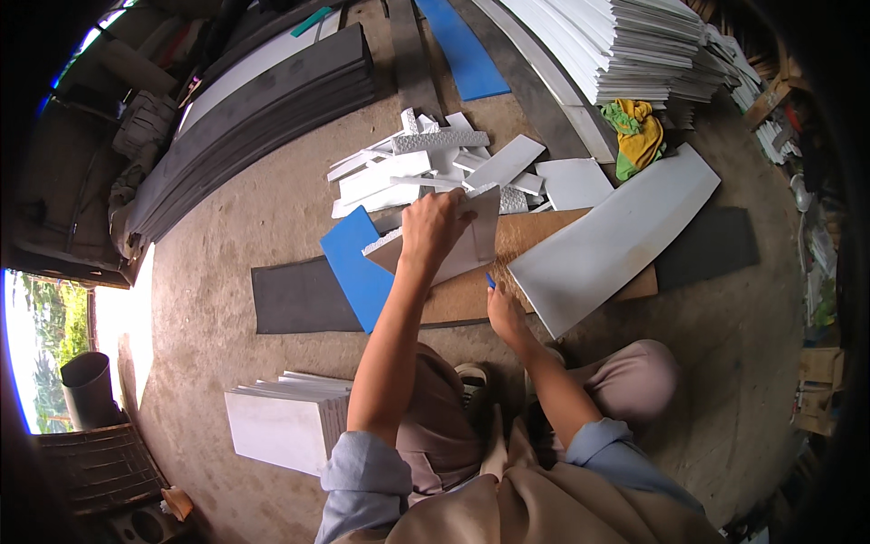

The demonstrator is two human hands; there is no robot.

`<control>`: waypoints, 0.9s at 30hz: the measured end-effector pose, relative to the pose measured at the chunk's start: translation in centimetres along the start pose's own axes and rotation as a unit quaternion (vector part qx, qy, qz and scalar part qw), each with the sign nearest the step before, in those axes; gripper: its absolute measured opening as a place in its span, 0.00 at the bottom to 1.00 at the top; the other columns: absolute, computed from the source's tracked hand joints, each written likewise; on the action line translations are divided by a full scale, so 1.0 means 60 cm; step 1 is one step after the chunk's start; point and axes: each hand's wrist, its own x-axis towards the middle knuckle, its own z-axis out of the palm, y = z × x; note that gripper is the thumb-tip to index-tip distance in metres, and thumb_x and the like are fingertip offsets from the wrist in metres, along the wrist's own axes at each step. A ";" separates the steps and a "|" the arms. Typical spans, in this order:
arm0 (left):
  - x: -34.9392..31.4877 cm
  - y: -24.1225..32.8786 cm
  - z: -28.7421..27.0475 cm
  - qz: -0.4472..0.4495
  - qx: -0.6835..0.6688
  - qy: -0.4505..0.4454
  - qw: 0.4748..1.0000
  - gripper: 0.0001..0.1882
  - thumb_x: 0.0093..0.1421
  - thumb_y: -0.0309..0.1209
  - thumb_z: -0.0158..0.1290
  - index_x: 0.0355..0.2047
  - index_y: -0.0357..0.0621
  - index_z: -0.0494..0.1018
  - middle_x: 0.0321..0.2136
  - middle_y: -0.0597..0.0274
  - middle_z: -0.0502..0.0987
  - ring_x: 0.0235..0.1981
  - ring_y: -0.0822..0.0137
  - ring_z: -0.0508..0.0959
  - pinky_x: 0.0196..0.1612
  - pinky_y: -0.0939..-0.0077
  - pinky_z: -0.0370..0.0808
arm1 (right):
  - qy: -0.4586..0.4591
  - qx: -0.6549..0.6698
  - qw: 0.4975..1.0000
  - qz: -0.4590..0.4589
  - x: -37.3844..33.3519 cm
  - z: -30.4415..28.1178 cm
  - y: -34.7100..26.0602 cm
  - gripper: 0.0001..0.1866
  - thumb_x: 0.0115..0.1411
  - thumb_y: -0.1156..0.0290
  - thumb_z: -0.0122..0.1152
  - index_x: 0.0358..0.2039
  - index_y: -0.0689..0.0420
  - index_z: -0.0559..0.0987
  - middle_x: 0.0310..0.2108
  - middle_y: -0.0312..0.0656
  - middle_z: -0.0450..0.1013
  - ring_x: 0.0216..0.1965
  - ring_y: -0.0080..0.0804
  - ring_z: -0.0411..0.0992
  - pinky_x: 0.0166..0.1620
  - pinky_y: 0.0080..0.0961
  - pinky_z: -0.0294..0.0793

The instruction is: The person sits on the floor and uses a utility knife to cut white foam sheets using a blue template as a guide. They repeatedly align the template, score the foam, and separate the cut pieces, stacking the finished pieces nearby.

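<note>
White, rough-edged flat foam panel (476,234) is pinched at its upper edge by the left hand (432,225), fingers clamped on it. It is held tilted above a brown rectangular board (526,238), its long axis slanting from near left to far right, the rough edge facing up. The right hand (507,311) is closed around a slim blue tool (491,280), whose visible end points away from the body and slightly left, near the panel's lower side. Left of the panel lies a flat blue sheet (355,272); beyond, a heap of white foam offcuts (390,175); to the right, a long pale grey-white panel (616,240).
</note>
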 end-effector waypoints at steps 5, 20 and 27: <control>0.000 0.005 -0.006 -0.023 -0.004 -0.032 0.999 0.13 0.46 0.40 0.55 0.27 0.46 0.70 0.16 0.55 0.73 0.21 0.55 0.75 0.23 0.63 0.71 | -0.014 -0.010 1.000 0.017 0.026 0.032 -0.004 0.14 0.59 0.60 0.40 0.34 0.59 0.64 0.23 0.51 0.72 0.29 0.48 0.72 0.29 0.41 0.72; -0.019 -0.001 -0.014 -0.085 0.033 0.052 0.995 0.14 0.46 0.40 0.55 0.29 0.47 0.70 0.16 0.54 0.73 0.20 0.54 0.75 0.22 0.62 0.71 | 0.014 -0.009 1.000 -0.022 -0.060 0.060 0.094 0.17 0.58 0.57 0.41 0.35 0.60 0.64 0.21 0.56 0.70 0.26 0.52 0.71 0.28 0.44 0.71; -0.016 -0.089 -0.039 -0.229 -0.233 0.208 0.922 0.23 0.46 0.44 0.56 0.34 0.36 0.71 0.21 0.45 0.74 0.26 0.50 0.75 0.30 0.64 0.71 | 0.131 0.118 0.984 -0.004 -0.027 -0.055 0.086 0.19 0.59 0.57 0.39 0.27 0.61 0.68 0.22 0.58 0.70 0.28 0.57 0.68 0.30 0.47 0.67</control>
